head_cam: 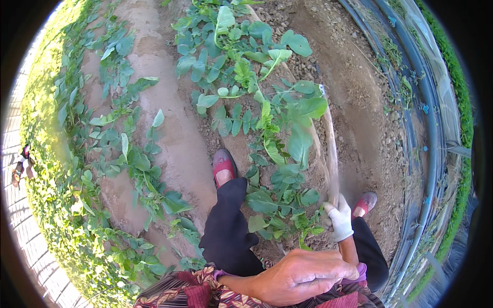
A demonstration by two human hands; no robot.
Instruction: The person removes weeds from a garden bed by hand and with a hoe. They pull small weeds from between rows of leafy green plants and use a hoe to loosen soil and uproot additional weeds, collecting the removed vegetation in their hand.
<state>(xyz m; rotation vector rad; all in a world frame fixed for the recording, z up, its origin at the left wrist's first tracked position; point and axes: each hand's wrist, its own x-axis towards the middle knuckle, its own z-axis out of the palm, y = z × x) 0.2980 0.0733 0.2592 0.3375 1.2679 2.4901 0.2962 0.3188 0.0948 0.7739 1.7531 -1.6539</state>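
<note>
My right hand point(339, 219), in a white work glove, grips a long pale wooden tool handle point(332, 154). The handle stretches away from me along the right side of a row of leafy green plants point(265, 111). At its far end a small bright piece point(322, 90) shows beside a leaf; the tool's exact kind is unclear. My left hand point(308, 271) is bare and curled into a fist in front of my right forearm. Whether its fingers enclose the handle's rear end is hidden.
My red shoes point(224, 165) straddle the plant row on brown soil point(354, 115). More leafy plants point(142, 161) grow at left, past a bare soil strip point(169, 115). Along the right run a blue-grey pipe point(429, 127) and plastic sheeting point(443, 77). Paving point(23, 215) lies far left.
</note>
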